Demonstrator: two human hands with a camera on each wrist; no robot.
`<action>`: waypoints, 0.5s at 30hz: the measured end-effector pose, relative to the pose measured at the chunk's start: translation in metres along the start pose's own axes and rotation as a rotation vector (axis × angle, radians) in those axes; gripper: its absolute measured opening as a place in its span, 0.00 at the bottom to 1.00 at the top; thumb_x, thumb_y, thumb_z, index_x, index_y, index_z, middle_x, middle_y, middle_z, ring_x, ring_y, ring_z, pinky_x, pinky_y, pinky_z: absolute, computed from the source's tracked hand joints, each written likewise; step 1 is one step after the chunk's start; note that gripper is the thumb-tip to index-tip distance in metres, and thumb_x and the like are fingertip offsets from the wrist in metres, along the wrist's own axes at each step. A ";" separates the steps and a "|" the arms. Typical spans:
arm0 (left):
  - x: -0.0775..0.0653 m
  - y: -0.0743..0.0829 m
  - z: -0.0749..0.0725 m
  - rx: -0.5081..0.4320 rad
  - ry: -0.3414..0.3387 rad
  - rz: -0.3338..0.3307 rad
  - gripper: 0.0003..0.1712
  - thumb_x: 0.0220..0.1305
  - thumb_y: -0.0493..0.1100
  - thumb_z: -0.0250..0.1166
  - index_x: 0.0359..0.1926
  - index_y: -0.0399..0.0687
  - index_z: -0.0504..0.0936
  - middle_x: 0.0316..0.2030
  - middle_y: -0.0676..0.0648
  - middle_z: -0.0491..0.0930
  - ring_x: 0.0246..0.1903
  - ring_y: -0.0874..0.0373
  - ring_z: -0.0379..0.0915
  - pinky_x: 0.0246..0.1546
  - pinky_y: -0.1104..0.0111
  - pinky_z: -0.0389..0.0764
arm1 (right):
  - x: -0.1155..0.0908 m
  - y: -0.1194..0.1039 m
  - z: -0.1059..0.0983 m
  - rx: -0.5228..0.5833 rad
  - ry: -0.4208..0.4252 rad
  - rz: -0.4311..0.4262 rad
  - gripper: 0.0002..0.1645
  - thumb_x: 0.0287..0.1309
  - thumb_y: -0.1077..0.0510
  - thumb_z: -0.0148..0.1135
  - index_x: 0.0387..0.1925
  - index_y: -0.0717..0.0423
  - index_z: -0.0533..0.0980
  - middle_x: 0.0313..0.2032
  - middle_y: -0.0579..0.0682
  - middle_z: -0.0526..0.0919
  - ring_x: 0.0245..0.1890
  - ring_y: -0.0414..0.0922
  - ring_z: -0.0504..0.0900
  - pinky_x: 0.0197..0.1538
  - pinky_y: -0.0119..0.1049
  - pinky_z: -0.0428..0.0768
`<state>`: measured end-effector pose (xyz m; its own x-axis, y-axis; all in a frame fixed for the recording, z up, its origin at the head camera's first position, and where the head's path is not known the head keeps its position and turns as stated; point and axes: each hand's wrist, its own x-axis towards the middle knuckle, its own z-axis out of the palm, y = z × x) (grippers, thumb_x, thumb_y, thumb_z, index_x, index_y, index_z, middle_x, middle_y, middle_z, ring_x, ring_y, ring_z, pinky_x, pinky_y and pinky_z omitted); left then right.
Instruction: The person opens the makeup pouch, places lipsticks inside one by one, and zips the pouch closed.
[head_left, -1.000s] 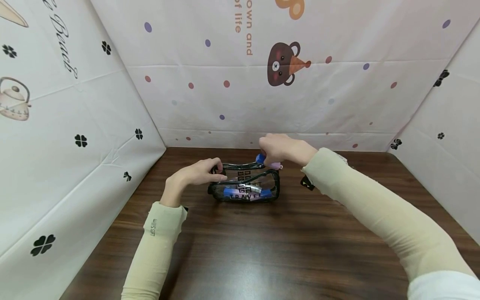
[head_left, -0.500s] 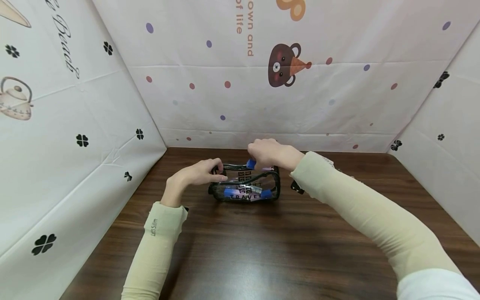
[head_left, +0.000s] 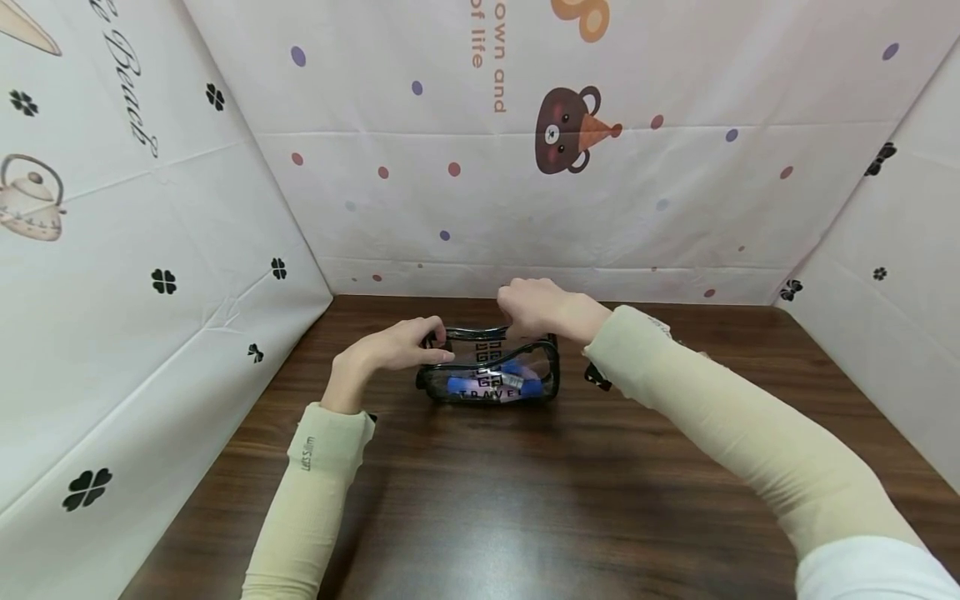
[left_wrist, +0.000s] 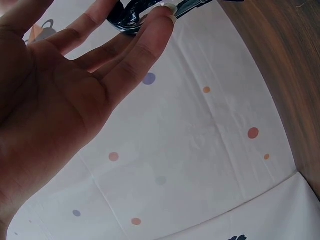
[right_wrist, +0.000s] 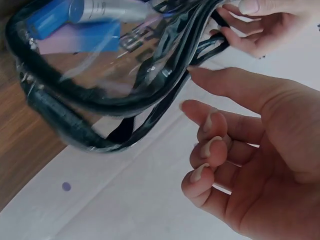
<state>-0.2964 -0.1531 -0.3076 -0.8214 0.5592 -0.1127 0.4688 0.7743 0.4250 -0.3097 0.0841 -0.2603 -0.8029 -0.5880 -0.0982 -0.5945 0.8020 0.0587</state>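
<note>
A clear pouch (head_left: pixel 517 354) with black piping and "TRAVEL" lettering stands on the table, its top gaping. Inside lie blue and lilac tubes or boxes (head_left: pixel 468 386) and a silver-grey tube (right_wrist: pixel 112 10). My left hand (head_left: pixel 401 343) pinches the pouch's left end by its black edge; the left wrist view catches only a bit of that edge (left_wrist: pixel 127 20) at the fingers. Over the opening's right side is my right hand (head_left: pixel 543 307). From the right wrist, its fingers (right_wrist: pixel 210 150) look loosely curled with nothing between them, thumb close to the rim.
The dark wooden table (head_left: pixel 480 500) spreads in front of the pouch. White printed cloth (head_left: pixel 480 200) walls it in at the back and both sides, with the back cloth close behind my right hand.
My right hand has moved left over the pouch and let go of a blue-capped lilac tube, which now lies inside with the others. The left hand has stayed at its end.
</note>
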 end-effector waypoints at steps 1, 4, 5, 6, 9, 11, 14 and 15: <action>0.000 0.000 0.000 0.000 0.000 0.000 0.18 0.67 0.54 0.61 0.46 0.46 0.72 0.39 0.45 0.74 0.35 0.55 0.68 0.38 0.63 0.69 | -0.001 0.003 0.001 0.006 0.017 -0.001 0.18 0.57 0.54 0.67 0.18 0.49 0.69 0.19 0.44 0.68 0.19 0.40 0.65 0.23 0.33 0.62; 0.000 -0.001 0.000 -0.002 -0.007 0.000 0.20 0.67 0.54 0.60 0.48 0.44 0.72 0.39 0.46 0.74 0.35 0.55 0.68 0.38 0.63 0.69 | -0.007 0.016 0.004 0.036 0.068 0.008 0.24 0.60 0.55 0.63 0.12 0.47 0.64 0.12 0.41 0.62 0.15 0.39 0.61 0.21 0.32 0.58; 0.000 -0.001 0.000 -0.003 -0.009 0.002 0.20 0.68 0.54 0.60 0.49 0.43 0.72 0.39 0.46 0.74 0.35 0.55 0.67 0.38 0.63 0.69 | -0.010 0.021 0.005 0.045 0.081 0.013 0.26 0.60 0.56 0.62 0.11 0.47 0.62 0.11 0.41 0.59 0.14 0.38 0.58 0.20 0.32 0.56; 0.000 -0.001 0.000 -0.004 -0.011 0.003 0.21 0.68 0.54 0.60 0.49 0.42 0.72 0.40 0.46 0.74 0.34 0.55 0.67 0.38 0.63 0.69 | -0.013 0.026 0.007 0.056 0.092 0.022 0.27 0.61 0.57 0.60 0.10 0.47 0.59 0.10 0.42 0.56 0.13 0.39 0.55 0.20 0.32 0.54; 0.000 -0.002 0.000 -0.009 -0.011 0.003 0.21 0.68 0.54 0.60 0.50 0.42 0.72 0.40 0.46 0.74 0.35 0.55 0.67 0.38 0.63 0.69 | -0.022 0.044 0.017 0.069 0.122 0.049 0.29 0.60 0.60 0.56 0.09 0.46 0.55 0.09 0.41 0.51 0.13 0.38 0.50 0.19 0.31 0.50; 0.000 -0.002 0.000 -0.011 -0.010 0.004 0.20 0.68 0.54 0.60 0.49 0.43 0.72 0.40 0.46 0.74 0.35 0.55 0.67 0.38 0.63 0.69 | -0.028 0.058 0.026 0.070 0.128 0.068 0.28 0.60 0.62 0.54 0.10 0.46 0.53 0.11 0.41 0.49 0.14 0.38 0.48 0.19 0.31 0.49; -0.001 -0.002 0.000 -0.016 -0.009 0.009 0.20 0.68 0.54 0.60 0.48 0.44 0.72 0.40 0.46 0.74 0.34 0.55 0.67 0.38 0.64 0.69 | -0.040 0.079 0.040 0.085 0.110 0.098 0.27 0.58 0.66 0.53 0.12 0.46 0.53 0.12 0.41 0.48 0.16 0.38 0.46 0.20 0.31 0.48; -0.001 -0.002 0.000 -0.018 -0.007 0.013 0.19 0.68 0.54 0.60 0.48 0.44 0.72 0.40 0.46 0.74 0.34 0.56 0.68 0.38 0.64 0.70 | -0.044 0.086 0.044 0.088 0.095 0.110 0.27 0.58 0.66 0.54 0.12 0.46 0.53 0.12 0.41 0.48 0.16 0.38 0.46 0.20 0.31 0.48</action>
<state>-0.2965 -0.1550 -0.3078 -0.8129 0.5712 -0.1139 0.4734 0.7618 0.4422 -0.3236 0.1838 -0.2949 -0.8658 -0.5004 -0.0019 -0.5002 0.8656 -0.0241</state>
